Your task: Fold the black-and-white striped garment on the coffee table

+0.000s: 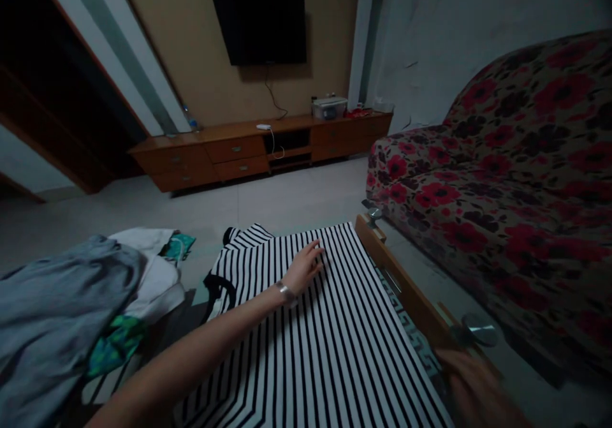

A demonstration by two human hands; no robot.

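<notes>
A black-and-white striped shirt [296, 339] lies spread out on a low glass-topped table, its black-trimmed neckline [222, 281] to the left. My left hand [305, 268], with a silver bracelet at the wrist, is over the upper middle of the shirt. Its fingers are apart and slightly bent, with nothing held; whether they touch the cloth is unclear. Near the bottom right, my right hand [478, 386] is beside the shirt's lower right edge, by the table's wooden rim. It is blurred, and its fingers cannot be made out clearly.
Grey clothing [62, 307] is heaped at the left, with white cloth [155, 284] and a green-blue garment [117, 345]. The table's wooden rim [406, 284] bears round metal fittings. A floral sofa [478, 192] stands right. Beyond are a wooden TV cabinet [239, 154] and a wall-mounted television [265, 26].
</notes>
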